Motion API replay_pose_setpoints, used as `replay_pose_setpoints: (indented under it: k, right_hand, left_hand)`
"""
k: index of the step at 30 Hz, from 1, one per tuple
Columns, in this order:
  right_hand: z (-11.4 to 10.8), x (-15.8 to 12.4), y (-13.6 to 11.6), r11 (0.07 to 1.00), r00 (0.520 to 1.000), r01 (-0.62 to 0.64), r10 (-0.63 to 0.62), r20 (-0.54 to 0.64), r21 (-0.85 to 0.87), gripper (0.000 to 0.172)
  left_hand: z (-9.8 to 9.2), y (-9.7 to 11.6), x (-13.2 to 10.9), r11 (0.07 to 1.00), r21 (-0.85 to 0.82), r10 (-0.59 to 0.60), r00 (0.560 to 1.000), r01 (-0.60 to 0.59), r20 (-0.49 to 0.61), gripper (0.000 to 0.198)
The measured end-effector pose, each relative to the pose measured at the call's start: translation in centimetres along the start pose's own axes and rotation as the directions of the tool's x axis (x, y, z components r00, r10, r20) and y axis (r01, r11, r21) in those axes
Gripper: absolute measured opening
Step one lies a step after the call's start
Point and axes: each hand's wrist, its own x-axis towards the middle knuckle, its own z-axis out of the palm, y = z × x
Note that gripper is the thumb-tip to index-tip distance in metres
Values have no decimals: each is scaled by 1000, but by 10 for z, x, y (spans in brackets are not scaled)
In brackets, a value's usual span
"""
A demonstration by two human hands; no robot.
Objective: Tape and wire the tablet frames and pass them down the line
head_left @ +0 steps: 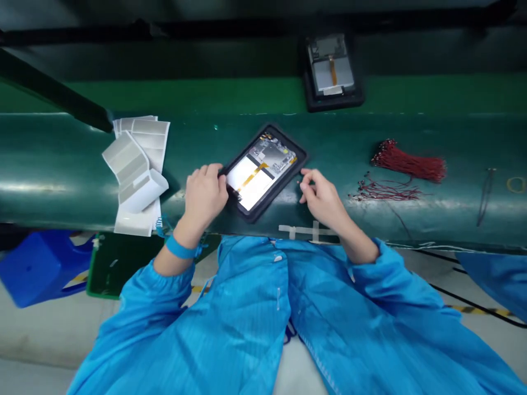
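On the glossy green worktop (341,134), the rectangular black-framed device with bared electronics (263,171) lay between the hands, long axis slanting away rightward. The bent-fingered bare left hand (204,193) touched its left end, grip unclear; the bare right hand (323,197), half open, seemingly empty, was just beside.

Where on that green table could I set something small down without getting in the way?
The green table looks bare between the pale sheets and the nearer opened device, beyond the left hand, and between that device and the red wire bundle, beyond the right hand. It's crowded around the device, with both hands close.
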Motion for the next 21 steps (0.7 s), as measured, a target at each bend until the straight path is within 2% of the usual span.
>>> replay_pose_setpoints:
  k: [3, 5, 7, 9, 11, 13, 15, 18, 21]
  right_hand:
    - [-3, 35, 3, 998, 999, 53, -54, -10, -22, 10]
    - [-5, 48, 0, 986, 986, 147, -153, -62, -84, 8]
    - [-5, 46, -10, 956, 958, 256, -270, -94, -142, 7]
    - [-2, 33, -24, 941, 944, 328, -329, 0, -82, 8]
    - [4, 15, -38, 951, 935, 302, -310, 170, 73, 10]
    - [11, -2, -49, 959, 925, 223, -265, 273, 174, 12]
    - [17, -12, -56, 965, 931, 189, -236, 279, 184, 12]
    - [23, -16, -59, 963, 932, 212, -251, 261, 167, 11]
    - [23, -15, -60, 958, 928, 255, -281, 246, 133, 12]
  left_hand:
    - [9, 9, -42, 984, -177, 14, 999, -8, 32, 41]
    - [14, 17, -60, 968, -250, 44, 999, -37, 24, 39]
    - [14, 23, -69, 947, -310, 68, 995, -86, -70, 34]
    - [11, 28, -71, 888, -441, 62, 984, -131, -168, 26]
    - [5, 33, -67, 762, -629, 66, 984, -156, -164, 21]
    - [-1, 39, -61, 599, -791, 104, 992, -124, -76, 18]
    - [-5, 45, -56, 462, -885, 157, 987, -58, 17, 19]
    - [-6, 51, -51, 304, -952, 209, 973, 33, 100, 24]
    - [-7, 55, -50, 226, -971, 194, 973, 81, 126, 28]
